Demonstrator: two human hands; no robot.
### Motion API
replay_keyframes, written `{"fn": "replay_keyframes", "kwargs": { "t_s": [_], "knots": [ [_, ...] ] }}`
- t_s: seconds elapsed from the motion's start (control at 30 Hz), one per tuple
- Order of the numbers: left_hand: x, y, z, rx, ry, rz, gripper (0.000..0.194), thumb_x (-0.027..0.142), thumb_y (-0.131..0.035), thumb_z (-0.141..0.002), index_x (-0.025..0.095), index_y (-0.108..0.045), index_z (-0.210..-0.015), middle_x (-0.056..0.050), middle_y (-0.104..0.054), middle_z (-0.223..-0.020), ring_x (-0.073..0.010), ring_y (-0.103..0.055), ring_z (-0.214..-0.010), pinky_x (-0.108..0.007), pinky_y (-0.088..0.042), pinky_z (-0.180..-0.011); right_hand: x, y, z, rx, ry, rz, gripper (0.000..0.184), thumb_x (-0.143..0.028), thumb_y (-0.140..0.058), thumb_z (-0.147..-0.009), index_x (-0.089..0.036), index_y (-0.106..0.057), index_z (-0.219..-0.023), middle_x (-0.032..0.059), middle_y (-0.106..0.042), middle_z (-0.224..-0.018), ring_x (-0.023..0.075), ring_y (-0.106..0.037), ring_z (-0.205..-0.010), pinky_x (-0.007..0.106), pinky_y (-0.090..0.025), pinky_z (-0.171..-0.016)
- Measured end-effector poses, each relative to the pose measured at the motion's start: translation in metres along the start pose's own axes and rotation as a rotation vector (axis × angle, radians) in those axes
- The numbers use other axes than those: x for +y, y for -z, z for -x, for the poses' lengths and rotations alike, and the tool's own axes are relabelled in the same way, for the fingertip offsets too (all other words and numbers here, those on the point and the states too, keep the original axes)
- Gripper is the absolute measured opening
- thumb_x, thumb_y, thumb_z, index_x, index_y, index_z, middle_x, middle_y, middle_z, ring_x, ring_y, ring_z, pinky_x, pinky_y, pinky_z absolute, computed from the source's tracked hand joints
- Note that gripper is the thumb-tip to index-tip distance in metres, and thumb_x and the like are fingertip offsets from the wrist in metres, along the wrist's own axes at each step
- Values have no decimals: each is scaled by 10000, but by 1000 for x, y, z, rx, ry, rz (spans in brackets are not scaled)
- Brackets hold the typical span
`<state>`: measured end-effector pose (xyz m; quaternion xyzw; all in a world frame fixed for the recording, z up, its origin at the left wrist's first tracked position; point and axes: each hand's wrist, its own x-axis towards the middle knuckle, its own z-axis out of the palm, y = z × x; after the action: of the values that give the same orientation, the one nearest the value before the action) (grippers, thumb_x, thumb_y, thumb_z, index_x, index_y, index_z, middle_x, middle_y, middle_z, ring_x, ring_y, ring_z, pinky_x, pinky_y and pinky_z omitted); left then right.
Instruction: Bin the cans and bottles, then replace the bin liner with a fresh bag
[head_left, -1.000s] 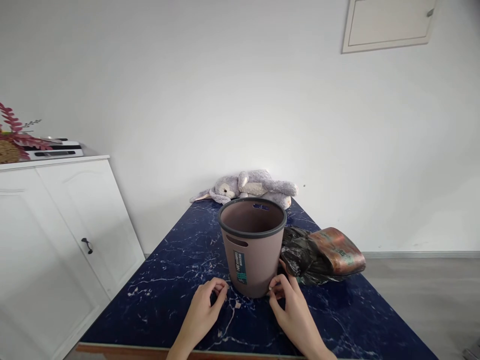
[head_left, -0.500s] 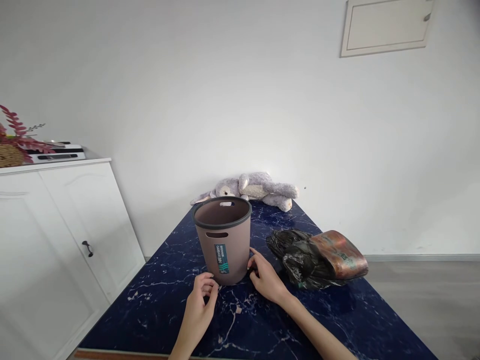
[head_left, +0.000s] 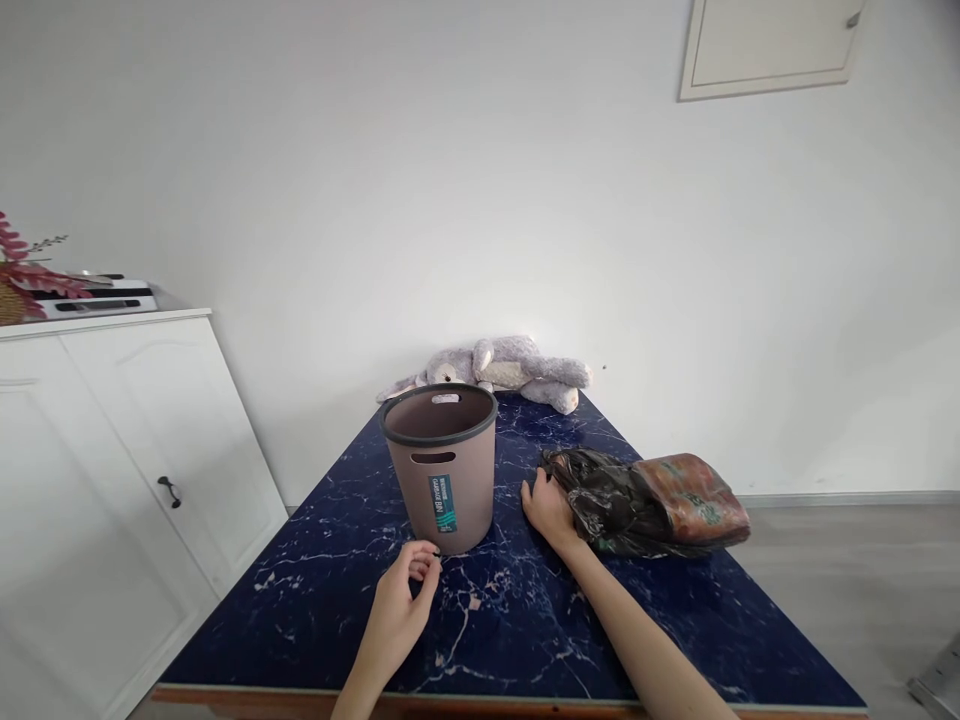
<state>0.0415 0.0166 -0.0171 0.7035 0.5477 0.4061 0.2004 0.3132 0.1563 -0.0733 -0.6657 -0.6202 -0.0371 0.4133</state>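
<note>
A brown-mauve garbage bin point(head_left: 476, 490) with a dark rim, slot handles and a teal label stands upright on the blue marbled table. My left hand point(head_left: 405, 590) rests at the foot of the bin, fingers curled in towards the thumb, with nothing visible in them. To the bin's right, my right hand point(head_left: 549, 510) lies against the left end of a bundle of black garbage bags point(head_left: 622, 505). Its thumb and forefinger are apart, while the other fingers are partly hidden by the black plastic. An orange-brown printed wrapper point(head_left: 694, 500) covers the bundle's right end.
A grey plush rabbit point(head_left: 514, 370) lies on its side at the table's far end, by the wall. A white cabinet point(head_left: 120, 420) stands left, bearing a red plant point(head_left: 15, 260). The table's wooden front edge point(head_left: 300, 703) runs along the bottom.
My right hand has left the bin's lower right side and moved right to the black bags, which have shifted slightly right. My left hand stays near the bin's base.
</note>
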Motion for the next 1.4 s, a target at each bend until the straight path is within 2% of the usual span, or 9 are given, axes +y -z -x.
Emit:
{"fn": "replay_keyframes", "kwargs": {
  "t_s": [0.13, 0.33, 0.5, 0.67, 0.77, 0.87, 0.93, 1.07, 1.4],
  "knots": [
    [-2, -1, 0, -11, 9, 8, 408, 619, -518, -1018, 254, -653, -1140, -77, -762, -982, -251, -742, -926, -381, -604, -855, -2, -1, 2, -33, 23, 54, 415, -394, -685, -1024, -180, -638, -1375, 139, -597, -1488, 333, -570, -1367, 604, -429, -1166],
    [1, 0, 1, -20, 17, 14, 398, 602, -519, -1020, 249, -659, -1136, -82, -768, -987, -257, -740, -936, -395, -601, -875, -13, 12, 18, -174, 200, 53, 270, -263, -661, -1036, -164, -694, -1285, 131, -668, -1411, 301, -621, -1329, 549, -489, -1138],
    [6, 3, 2, -60, 7, -4, 382, 601, -522, -1024, 265, -689, -1094, -64, -776, -982, -253, -748, -950, -362, -595, -878, -31, 46, 71, -275, 348, -7, 349, -160, -474, -1051, -156, -743, -1274, 159, -698, -1392, 320, -647, -1308, 467, -497, -1162],
    [11, 3, 3, -135, -6, -8, 371, 593, -518, -1034, 272, -704, -1042, -53, -776, -996, -240, -732, -952, -319, -558, -863, -29, 94, 131, -306, 384, -59, 435, -227, -385, -1087, -201, -673, -1412, 129, -650, -1476, 341, -619, -1363, 531, -510, -1172],
    [15, 3, 3, -213, -8, -20, 383, 589, -504, -1047, 261, -700, -1022, -29, -743, -852, -205, -689, -775, -281, -509, -725, -24, 115, 145, -321, 317, -207, 428, -241, -394, -1091, -245, -682, -1409, 122, -656, -1449, 326, -638, -1334, 505, -540, -1137],
    [16, 1, 4, -264, 10, -52, 416, 603, -485, -1049, 244, -688, -997, 50, -532, -552, -160, -490, -496, -264, -353, -532, -23, 128, 141, -376, 207, -380, 402, -283, -425, -1098, -287, -722, -1369, 108, -676, -1404, 313, -655, -1300, 458, -548, -1104],
    [17, 1, 4, -268, 19, -60, 435, 614, -477, -1046, 237, -685, -984, 77, -425, -498, -147, -410, -446, -264, -281, -503, -24, 136, 134, -456, 144, -506, 365, -339, -460, -1103, -311, -764, -1304, 88, -706, -1347, 295, -685, -1243, 418, -551, -1070],
    [16, 0, 3, -275, 32, -42, 452, 625, -466, -1045, 230, -680, -996, 73, -473, -510, -150, -470, -450, -260, -323, -532, -27, 150, 123, -557, 71, -721, 332, -441, -510, -1099, -315, -813, -1147, 57, -758, -1198, 256, -722, -1123, 350, -533, -990],
    [16, 0, 4, -286, 42, -17, 451, 636, -467, -1047, 238, -679, -1031, 59, -590, -526, -169, -568, -473, -261, -423, -583, -24, 153, 126, -505, -59, -808, 384, -561, -530, -1069, -250, -702, -923, 28, -739, -940, 224, -674, -930, 295, -466, -846]
  ]
}}
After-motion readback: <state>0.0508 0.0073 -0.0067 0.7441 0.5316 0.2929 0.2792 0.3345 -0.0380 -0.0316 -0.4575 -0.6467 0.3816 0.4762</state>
